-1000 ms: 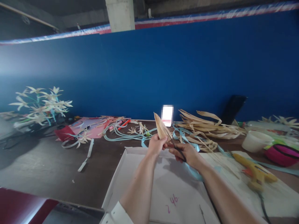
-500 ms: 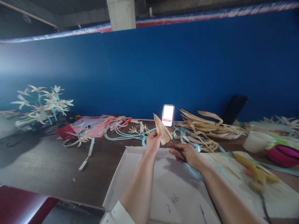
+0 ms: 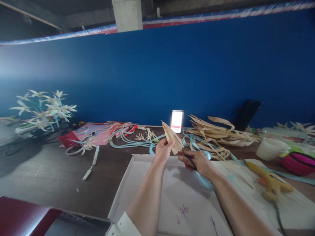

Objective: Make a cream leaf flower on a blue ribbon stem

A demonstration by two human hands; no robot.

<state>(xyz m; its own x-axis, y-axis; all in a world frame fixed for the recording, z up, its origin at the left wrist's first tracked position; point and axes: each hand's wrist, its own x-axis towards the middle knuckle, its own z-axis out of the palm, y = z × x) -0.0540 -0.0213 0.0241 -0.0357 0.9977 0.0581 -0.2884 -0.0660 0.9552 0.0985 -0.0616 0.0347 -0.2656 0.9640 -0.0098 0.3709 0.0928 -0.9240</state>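
Note:
My left hand (image 3: 162, 151) is closed round the base of a dried tan leaf strip (image 3: 172, 137), which points up and left above a white cardboard tray (image 3: 137, 183). Just to the right, my right hand (image 3: 198, 163) grips black-handled scissors (image 3: 190, 160), their blades reaching toward the lower edge of the leaf. Both hands hover over the tray's far rim.
A pile of dried leaves (image 3: 216, 134) and light blue ribbon (image 3: 197, 144) lies behind the hands. A yellow glue gun (image 3: 269, 180), a white cup (image 3: 269, 148) and a pink object (image 3: 299, 163) sit at the right. Finished leaf flowers (image 3: 46, 109) stand far left.
The leaf has tilted a little lower and to the right in my left hand, closer to the scissors. My right hand has hardly moved.

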